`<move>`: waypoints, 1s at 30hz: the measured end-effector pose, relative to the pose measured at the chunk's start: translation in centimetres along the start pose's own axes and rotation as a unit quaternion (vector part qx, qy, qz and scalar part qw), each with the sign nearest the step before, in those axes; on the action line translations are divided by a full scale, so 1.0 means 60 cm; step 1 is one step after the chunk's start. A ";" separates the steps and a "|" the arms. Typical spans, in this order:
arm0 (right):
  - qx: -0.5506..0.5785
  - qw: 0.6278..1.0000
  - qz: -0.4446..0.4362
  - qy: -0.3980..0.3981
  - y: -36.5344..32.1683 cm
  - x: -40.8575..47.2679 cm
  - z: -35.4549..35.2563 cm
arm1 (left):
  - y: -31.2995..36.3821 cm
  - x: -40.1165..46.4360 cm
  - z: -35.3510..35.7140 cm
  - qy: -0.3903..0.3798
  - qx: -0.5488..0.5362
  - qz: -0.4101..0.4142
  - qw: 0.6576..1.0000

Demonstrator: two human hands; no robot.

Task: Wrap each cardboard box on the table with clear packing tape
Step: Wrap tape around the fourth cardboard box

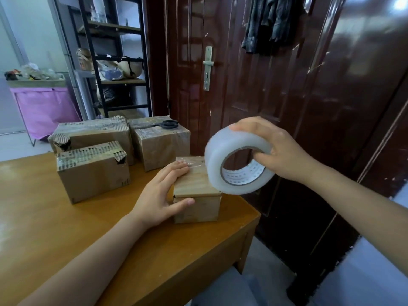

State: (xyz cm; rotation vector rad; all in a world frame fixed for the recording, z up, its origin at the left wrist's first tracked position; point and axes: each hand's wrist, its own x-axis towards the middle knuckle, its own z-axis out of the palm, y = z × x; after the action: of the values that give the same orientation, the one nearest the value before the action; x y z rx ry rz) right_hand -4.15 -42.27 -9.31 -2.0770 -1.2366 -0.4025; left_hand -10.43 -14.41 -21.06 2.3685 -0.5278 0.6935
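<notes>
Small cardboard box (pixel 197 191) at the near right corner of the wooden table (pixel 66 228). Left hand (pixel 159 195) rests on it, fingers straight and together across the top, thumb along the front face. Right hand (pixel 273 151) grips the clear tape roll (pixel 237 161) just above the box's right edge, thumb hooked through the core; core printing unreadable. Behind the box: three larger boxes (pixel 92 171), scissors (pixel 164 124) atop the rearmost right one.

A lived-in home room, dark red entry door (pixel 254 96) centre with clothes (pixel 271 21) hanging upper right, cluttered black shelf (pixel 114 62) upper left, pink laundry hamper (pixel 44 111) far left
</notes>
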 end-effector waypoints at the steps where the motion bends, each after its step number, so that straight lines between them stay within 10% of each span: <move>1: -0.007 1.000 0.007 -0.024 0.010 -0.007 -0.009 | 0.000 0.000 0.000 0.002 -0.002 0.001 1.000; 9: -0.074 0.984 0.097 -0.128 0.067 -0.088 -0.010 | 0.006 0.003 -0.004 0.025 0.060 0.050 0.997; 14: -0.090 0.984 0.100 -0.119 0.058 -0.071 0.009 | 0.045 0.028 -0.048 -0.095 0.125 -0.001 0.988; 21: -0.093 0.979 0.130 -0.127 0.043 -0.061 0.010 | 0.138 0.113 -0.027 -0.299 0.367 -0.026 0.880; 30: 0.016 0.981 0.185 -0.064 0.044 -0.079 -0.017 | 0.142 0.124 -0.033 -0.285 0.381 -0.027 0.879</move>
State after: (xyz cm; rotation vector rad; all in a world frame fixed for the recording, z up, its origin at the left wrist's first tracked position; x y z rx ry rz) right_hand -4.17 -46.89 -12.27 -2.2718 -0.8899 -0.0803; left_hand -9.69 -20.84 -11.58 3.3521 -0.4710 0.1484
